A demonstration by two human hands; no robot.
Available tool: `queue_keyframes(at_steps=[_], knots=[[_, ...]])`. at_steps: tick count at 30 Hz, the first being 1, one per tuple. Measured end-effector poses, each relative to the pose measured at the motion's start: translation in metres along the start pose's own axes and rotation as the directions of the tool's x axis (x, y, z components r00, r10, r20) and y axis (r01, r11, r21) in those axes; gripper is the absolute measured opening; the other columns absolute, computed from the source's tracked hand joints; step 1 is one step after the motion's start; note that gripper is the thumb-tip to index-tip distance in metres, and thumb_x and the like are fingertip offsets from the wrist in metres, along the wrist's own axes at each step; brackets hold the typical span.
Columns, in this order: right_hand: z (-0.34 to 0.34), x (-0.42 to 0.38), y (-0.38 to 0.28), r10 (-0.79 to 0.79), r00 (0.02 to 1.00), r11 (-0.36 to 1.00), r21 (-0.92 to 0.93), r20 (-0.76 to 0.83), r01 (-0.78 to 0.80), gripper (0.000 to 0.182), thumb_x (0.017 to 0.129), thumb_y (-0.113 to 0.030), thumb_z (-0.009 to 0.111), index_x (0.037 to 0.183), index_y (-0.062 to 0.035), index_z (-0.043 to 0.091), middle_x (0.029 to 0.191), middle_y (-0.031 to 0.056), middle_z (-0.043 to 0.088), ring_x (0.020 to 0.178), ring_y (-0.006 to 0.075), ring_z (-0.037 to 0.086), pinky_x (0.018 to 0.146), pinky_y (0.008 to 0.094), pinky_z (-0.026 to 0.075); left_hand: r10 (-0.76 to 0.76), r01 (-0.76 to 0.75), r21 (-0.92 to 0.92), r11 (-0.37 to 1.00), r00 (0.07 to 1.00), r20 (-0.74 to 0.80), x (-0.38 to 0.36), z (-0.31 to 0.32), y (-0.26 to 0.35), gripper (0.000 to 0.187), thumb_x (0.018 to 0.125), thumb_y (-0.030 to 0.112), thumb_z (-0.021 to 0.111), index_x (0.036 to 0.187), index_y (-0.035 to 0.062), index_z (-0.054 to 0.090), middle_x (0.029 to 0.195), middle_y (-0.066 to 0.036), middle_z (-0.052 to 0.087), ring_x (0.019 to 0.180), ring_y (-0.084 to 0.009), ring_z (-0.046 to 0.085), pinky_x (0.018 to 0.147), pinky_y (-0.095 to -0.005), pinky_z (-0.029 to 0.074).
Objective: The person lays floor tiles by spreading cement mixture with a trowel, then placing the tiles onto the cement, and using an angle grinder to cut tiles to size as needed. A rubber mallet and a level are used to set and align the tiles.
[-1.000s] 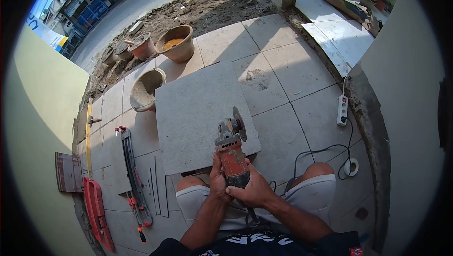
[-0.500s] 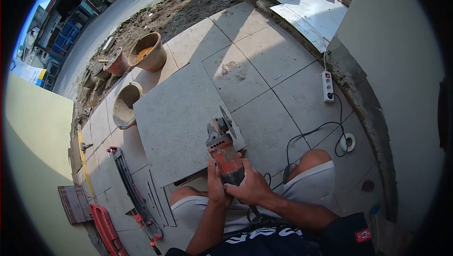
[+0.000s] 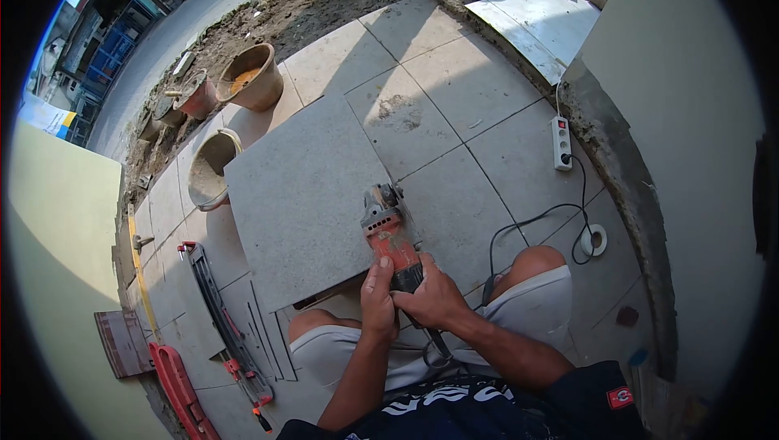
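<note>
Both hands are wrapped round a red and black angle grinder (image 3: 391,243), held in front of my knees with its head pointing away from me. My left hand (image 3: 379,298) grips the left side of the body, thumb lying along it. My right hand (image 3: 432,295) closes on the black rear grip from the right. The grinder's head is over the right edge of a large grey tile (image 3: 304,200), and its disc is seen nearly edge-on at that edge. The tile lies raised a little above the tiled floor, with a dark gap under its near edge.
A power strip (image 3: 561,144) with the black cord stands right, beside a white tape roll (image 3: 594,240). Several buckets, one a brown bucket (image 3: 253,79), line the far left. Left lie a tile cutter (image 3: 223,318), thin tile strips (image 3: 266,330) and a red case (image 3: 178,391).
The grinder has turned slightly and its disc now appears edge-on and lower at the tile's right edge. Both hands stay on it. The whole view has shifted a little.
</note>
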State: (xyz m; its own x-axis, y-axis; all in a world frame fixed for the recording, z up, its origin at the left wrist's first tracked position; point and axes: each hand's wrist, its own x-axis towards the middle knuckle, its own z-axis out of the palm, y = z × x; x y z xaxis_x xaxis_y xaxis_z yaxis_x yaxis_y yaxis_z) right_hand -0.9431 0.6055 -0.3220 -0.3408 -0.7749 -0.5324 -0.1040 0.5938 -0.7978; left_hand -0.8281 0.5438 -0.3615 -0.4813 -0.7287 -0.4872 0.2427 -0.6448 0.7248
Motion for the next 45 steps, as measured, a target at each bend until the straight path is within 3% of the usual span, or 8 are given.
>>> queue_keyframes(at_steps=[18,20,29,39,41,42,44,45], knots=[[-0.006,0.011,0.004,0.012,0.999,1.0,0.006,0.031,-0.013,0.074,0.074,-0.039,0.074,0.127,0.0055,0.048,0.108,0.0331,0.068,0.102,0.0473,0.07,0.089,0.0471,0.054,-0.02,0.021,0.028,0.999,0.999,-0.041,0.006,0.0,0.001,0.037,0.11,0.031,0.055,0.132,0.0014,0.06,0.122,-0.006,0.067,0.108,-0.0137,0.063,0.099,-0.0311,0.048],[-0.004,0.016,0.008,-0.001,1.0,0.999,0.048,0.013,0.0,0.072,0.073,-0.037,0.078,0.125,0.006,0.053,0.106,0.0264,0.069,0.098,0.0382,0.07,0.088,0.0416,0.054,-0.02,0.021,0.027,0.999,0.999,-0.037,0.006,0.002,0.003,0.037,0.109,0.031,0.055,0.132,0.0013,0.06,0.123,-0.006,0.067,0.108,-0.0137,0.063,0.099,-0.0311,0.048],[-0.008,0.022,0.007,0.023,0.999,0.998,0.059,0.048,-0.026,0.069,0.073,-0.036,0.078,0.121,0.0073,0.055,0.103,0.0233,0.068,0.094,0.0321,0.068,0.086,0.0389,0.054,-0.001,0.004,0.058,0.998,0.999,-0.048,0.008,-0.001,-0.001,0.039,0.108,0.03,0.057,0.135,0.0009,0.058,0.123,-0.006,0.067,0.109,-0.0132,0.063,0.099,-0.0299,0.048],[-0.005,0.025,0.013,0.007,0.999,0.998,0.056,0.032,-0.008,0.07,0.073,-0.037,0.078,0.122,0.0073,0.055,0.105,0.0245,0.069,0.097,0.0332,0.07,0.087,0.0389,0.054,0.049,-0.043,0.136,0.99,0.998,-0.042,0.008,-0.005,-0.003,0.051,0.111,0.033,0.049,0.148,-0.0024,0.049,0.137,-0.01,0.06,0.122,-0.017,0.058,0.108,-0.0324,0.043],[-0.007,0.025,0.012,-0.018,0.998,0.998,0.063,0.064,0.014,0.077,0.072,-0.041,0.075,0.123,0.0114,0.049,0.109,0.0336,0.067,0.102,0.0459,0.069,0.087,0.0462,0.055,0.056,-0.048,0.158,0.986,0.997,-0.045,0.008,-0.004,-0.002,0.052,0.111,0.033,0.049,0.149,-0.0026,0.049,0.138,-0.01,0.06,0.123,-0.0172,0.058,0.109,-0.0325,0.042],[-0.006,0.025,0.013,-0.018,0.998,0.998,0.063,0.063,0.014,0.077,0.072,-0.041,0.075,0.123,0.0114,0.049,0.109,0.0336,0.067,0.102,0.0459,0.069,0.087,0.0462,0.055,0.058,-0.051,0.154,0.987,0.997,-0.042,0.008,-0.004,-0.002,0.052,0.111,0.033,0.049,0.149,-0.003,0.049,0.138,-0.01,0.06,0.123,-0.0173,0.057,0.109,-0.0325,0.042],[-0.004,0.026,0.015,0.004,0.999,0.998,0.068,0.034,-0.006,0.072,0.073,-0.037,0.078,0.124,0.0081,0.055,0.105,0.025,0.069,0.096,0.0343,0.07,0.087,0.039,0.054,0.06,-0.053,0.151,0.987,0.997,-0.043,0.008,-0.005,-0.003,0.052,0.111,0.032,0.05,0.149,-0.0033,0.048,0.138,-0.01,0.06,0.124,-0.0173,0.057,0.109,-0.0326,0.042],[-0.004,0.025,0.015,0.004,0.999,0.998,0.068,0.037,-0.007,0.072,0.073,-0.037,0.078,0.124,0.0081,0.055,0.105,0.025,0.069,0.096,0.0343,0.07,0.087,0.039,0.054,0.059,-0.052,0.15,0.987,0.997,-0.042,0.009,-0.007,-0.004,0.052,0.111,0.032,0.05,0.149,-0.0037,0.048,0.139,-0.011,0.06,0.124,-0.0173,0.057,0.109,-0.0326,0.042]])
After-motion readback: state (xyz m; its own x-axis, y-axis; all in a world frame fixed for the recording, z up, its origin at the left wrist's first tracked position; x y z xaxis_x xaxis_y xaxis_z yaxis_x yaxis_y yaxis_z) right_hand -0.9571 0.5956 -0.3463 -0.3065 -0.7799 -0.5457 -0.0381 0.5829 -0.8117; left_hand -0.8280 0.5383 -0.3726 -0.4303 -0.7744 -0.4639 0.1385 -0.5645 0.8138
